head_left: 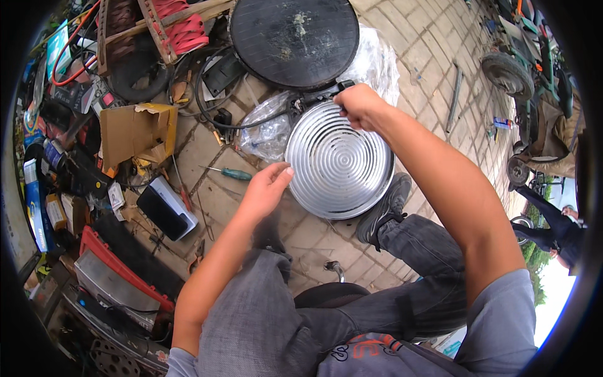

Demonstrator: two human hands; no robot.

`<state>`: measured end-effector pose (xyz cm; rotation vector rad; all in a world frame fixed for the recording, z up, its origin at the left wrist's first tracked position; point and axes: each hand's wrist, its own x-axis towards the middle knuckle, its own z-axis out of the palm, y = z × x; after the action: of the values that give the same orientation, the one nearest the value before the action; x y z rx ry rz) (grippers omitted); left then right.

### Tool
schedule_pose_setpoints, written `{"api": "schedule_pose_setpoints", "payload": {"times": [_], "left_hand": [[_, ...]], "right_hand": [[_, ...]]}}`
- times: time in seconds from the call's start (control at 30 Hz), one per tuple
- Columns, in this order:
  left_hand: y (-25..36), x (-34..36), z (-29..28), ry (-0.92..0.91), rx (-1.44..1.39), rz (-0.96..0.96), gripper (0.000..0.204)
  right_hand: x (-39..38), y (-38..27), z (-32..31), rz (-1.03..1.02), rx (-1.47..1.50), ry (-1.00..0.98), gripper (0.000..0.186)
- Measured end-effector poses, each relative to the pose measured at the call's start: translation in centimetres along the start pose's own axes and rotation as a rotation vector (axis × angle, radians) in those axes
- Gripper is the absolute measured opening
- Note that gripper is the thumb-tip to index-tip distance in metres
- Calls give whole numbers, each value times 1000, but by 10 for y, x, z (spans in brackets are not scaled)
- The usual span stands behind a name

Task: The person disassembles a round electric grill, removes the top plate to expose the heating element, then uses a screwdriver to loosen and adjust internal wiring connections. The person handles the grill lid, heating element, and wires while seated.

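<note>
A round electric griddle lies opened out on the paving. Its near half is a silver plate with concentric rings; its far half is a black round pan with a pale worn patch. Between the halves runs a black hinge. My right hand is closed around a black part at the hinge's right end, mostly hidden by the fingers. My left hand reaches to the plate's left rim, thumb stretched out, fingers loosely bent and partly hidden. A green-handled screwdriver lies left of that hand.
A black cable loops left of the hinge, by clear plastic wrapping. An opened cardboard box, a phone and cluttered tools fill the left. A metal rod and a wheel are to the right.
</note>
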<state>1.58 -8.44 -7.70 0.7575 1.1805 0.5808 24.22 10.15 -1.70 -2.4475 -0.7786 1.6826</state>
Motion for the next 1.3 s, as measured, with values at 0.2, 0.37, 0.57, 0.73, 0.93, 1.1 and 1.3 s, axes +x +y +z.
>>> {"api": "schedule_pose_setpoints", "payload": {"times": [0.2,0.37,0.57,0.73,0.93,1.1,1.3], "left_hand": [[1,-4,-4,8,-22,-6,45],[5,-8,-6,10,-15,-12,45],[-8,-3,-1,-7,-75,25,45],[-2,-2,6,-22,-81,18,45],[7,-6,3,-49,-24,-14,45],[9,-8,6,-30,-82,-6,45],[11,-12,7,-9,-57,-22,44]], "right_hand": [[-13,-1,-3,-478,-901,56,22],[-25,-9,-3,-727,-1487,70,25],[-6,-6,-5,41,260,-10,12],[18,13,-17,-563,-979,182,22],[-13,5,-11,-989,-1487,177,21],[-18,38,-15,-974,-408,388,40],[-29,38,-15,-852,-782,368,40]]}}
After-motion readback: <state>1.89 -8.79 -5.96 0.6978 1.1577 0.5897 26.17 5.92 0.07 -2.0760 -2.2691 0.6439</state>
